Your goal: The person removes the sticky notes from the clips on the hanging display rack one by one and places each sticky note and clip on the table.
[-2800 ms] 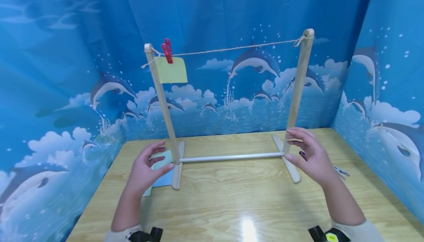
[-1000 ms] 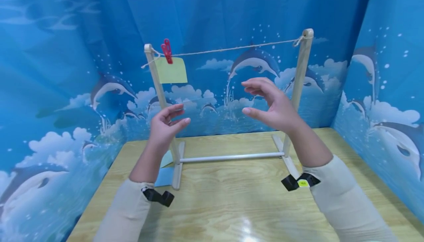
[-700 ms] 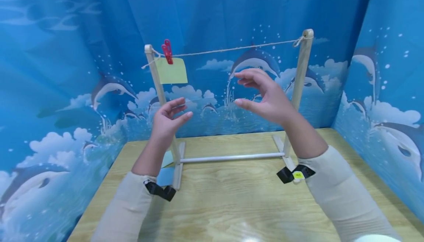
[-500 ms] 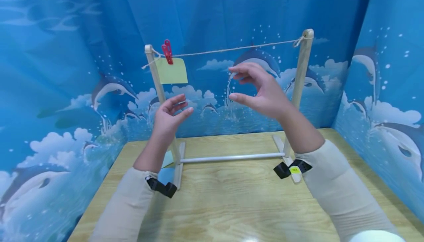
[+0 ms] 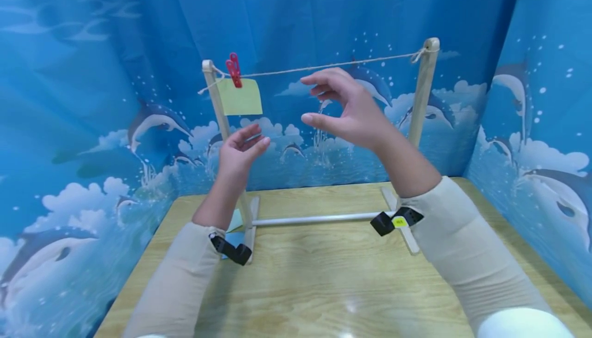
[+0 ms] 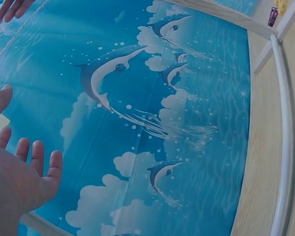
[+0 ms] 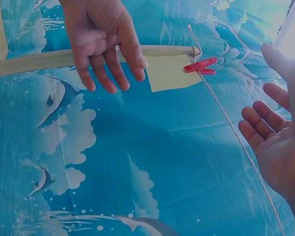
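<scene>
A yellow paper note [image 5: 244, 100] hangs by a red clothespin [image 5: 234, 71] near the left end of a string [image 5: 296, 71]. The string is tied between the two posts of a wooden stand [image 5: 422, 91]. My left hand [image 5: 235, 158] is raised below the note, in front of the left post, with relaxed fingers and nothing in it. To the right, my right hand [image 5: 351, 107] is held up just under the string, thumb and fingers spread apart, also holding nothing. The right wrist view shows the note [image 7: 172, 73] beyond the left hand's [image 7: 103, 44] fingertips.
Blue paper [image 5: 235, 238] and pale green paper [image 5: 235, 221] lie by the left foot, partly hidden by my left arm. A white rod [image 5: 319, 219] joins the stand's feet. In the left wrist view, a purple clothespin [image 6: 273, 16] lies past the right foot.
Both hands have risen from beside the stand's base. The right has moved up and left towards the string, the left up and slightly right towards the note. The clipped note stays put.
</scene>
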### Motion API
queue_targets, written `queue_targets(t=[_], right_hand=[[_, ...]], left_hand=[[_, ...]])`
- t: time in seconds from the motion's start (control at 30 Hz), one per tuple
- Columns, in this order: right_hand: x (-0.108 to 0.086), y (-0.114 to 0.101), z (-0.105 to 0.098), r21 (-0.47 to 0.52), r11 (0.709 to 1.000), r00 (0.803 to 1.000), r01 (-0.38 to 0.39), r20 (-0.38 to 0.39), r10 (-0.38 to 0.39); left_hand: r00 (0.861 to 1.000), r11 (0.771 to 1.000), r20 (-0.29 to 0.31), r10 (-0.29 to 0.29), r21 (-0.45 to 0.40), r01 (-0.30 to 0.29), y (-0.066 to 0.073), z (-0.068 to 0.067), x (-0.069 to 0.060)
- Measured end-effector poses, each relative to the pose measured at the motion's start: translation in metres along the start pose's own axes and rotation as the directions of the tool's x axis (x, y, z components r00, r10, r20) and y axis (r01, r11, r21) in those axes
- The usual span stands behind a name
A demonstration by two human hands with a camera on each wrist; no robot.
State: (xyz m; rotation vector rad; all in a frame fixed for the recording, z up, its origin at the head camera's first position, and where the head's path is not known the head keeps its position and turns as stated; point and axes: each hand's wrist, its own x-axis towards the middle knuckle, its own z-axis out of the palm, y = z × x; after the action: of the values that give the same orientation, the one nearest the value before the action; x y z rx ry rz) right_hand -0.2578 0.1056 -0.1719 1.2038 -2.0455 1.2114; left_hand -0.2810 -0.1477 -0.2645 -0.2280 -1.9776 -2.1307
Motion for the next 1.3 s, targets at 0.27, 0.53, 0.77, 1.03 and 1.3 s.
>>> queue_targets(t=[0.27,0.53,0.77,1.03,1.3], right_hand=[[0.020,-0.008,0.004,-0.027,0.999,0.999,-0.042,0.017,0.042],[0.035,-0.007,0.011,-0.060,0.996,0.996,-0.065,0.054,0.068],[0.047,-0.008,0.016,-0.091,0.992,0.995,-0.083,0.055,0.088],[0.063,-0.010,0.023,-0.141,0.988,0.993,-0.069,0.082,0.081],[0.076,-0.012,0.032,-0.180,0.982,0.990,-0.056,0.118,0.078]], left_hand=[[0.999,0.998,-0.042,0.000,-0.059,-0.002,-0.002,0.007,0.011],[0.995,0.987,-0.095,0.008,-0.162,-0.023,-0.001,0.011,0.020],[0.992,0.973,-0.125,0.025,-0.225,-0.053,-0.003,0.012,0.023],[0.989,0.942,-0.141,0.041,-0.324,-0.086,-0.004,0.014,0.023],[0.985,0.918,-0.157,0.073,-0.375,-0.128,-0.007,0.018,0.022]])
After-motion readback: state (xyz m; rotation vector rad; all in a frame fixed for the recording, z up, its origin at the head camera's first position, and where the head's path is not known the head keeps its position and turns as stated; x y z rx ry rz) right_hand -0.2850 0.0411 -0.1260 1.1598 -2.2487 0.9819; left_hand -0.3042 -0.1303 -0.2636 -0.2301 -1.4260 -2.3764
